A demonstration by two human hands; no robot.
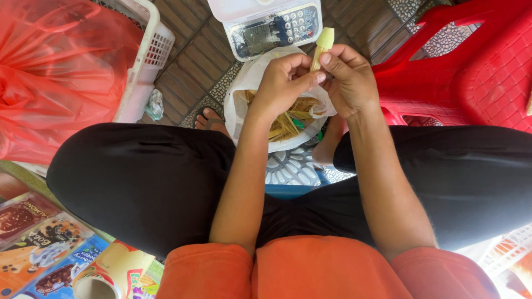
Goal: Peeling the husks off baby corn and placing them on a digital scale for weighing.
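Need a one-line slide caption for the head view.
Both hands, left hand and right hand, hold a pale stalk over a white bag of peelings.

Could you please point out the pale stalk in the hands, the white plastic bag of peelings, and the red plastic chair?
pale stalk (325,40), head view, on its upper tip.
white plastic bag (239,108), head view, on its left wall.
red plastic chair (487,77), head view, on its seat.

a red plastic bag (52,72) fills a white basket (148,52) at upper left. a white weighing scale with a keypad (269,25) sits on the brown tiled floor (191,66). red plastic chairs (471,66) stand at right. printed packets (39,243) lie at lower left.
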